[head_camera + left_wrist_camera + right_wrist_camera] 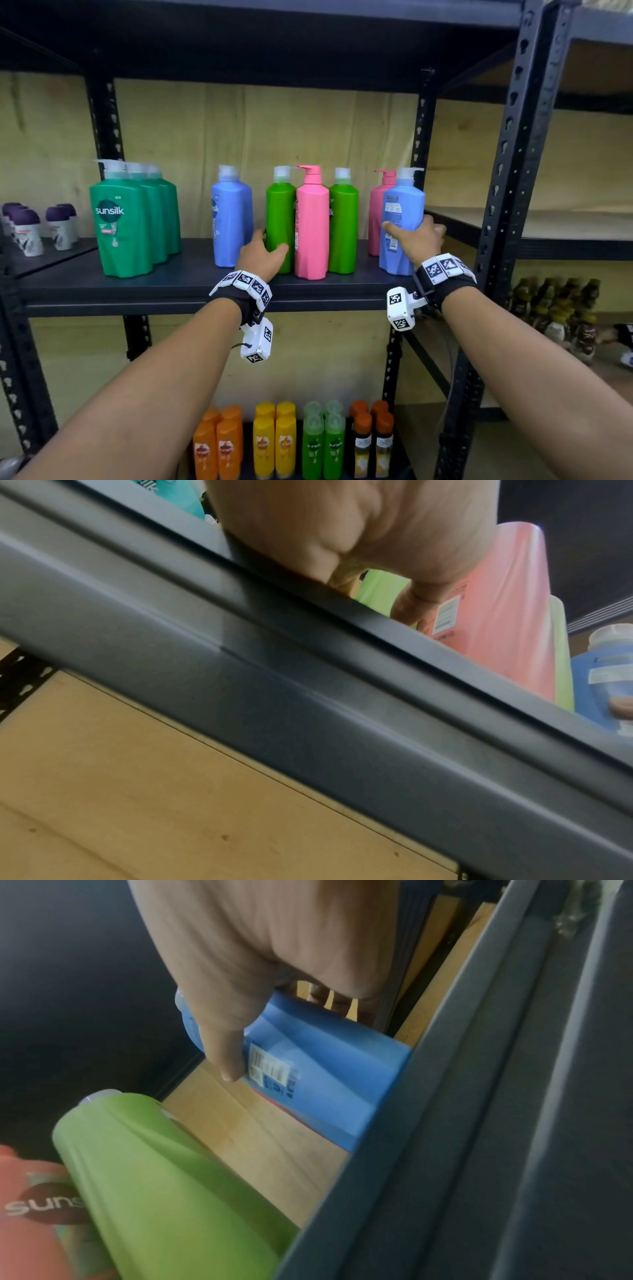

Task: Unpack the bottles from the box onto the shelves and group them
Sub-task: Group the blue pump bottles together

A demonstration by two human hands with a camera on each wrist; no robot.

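On the middle shelf (191,274) the dark green bottles (133,219) stand grouped at left, but blue, light green and pink remain mixed; the left hand (262,253) grips a light green bottle (280,219); the right hand (419,240) grips the right blue bottle (402,219); no box shows.

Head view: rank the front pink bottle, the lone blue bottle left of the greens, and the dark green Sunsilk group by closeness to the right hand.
From the right hand, which grips another blue bottle at the shelf's right end:
1. Front pink bottle, mid-shelf, nearest.
2. Lone blue bottle, further left, beyond the left hand.
3. Dark green Sunsilk group, toward the left end, farthest.
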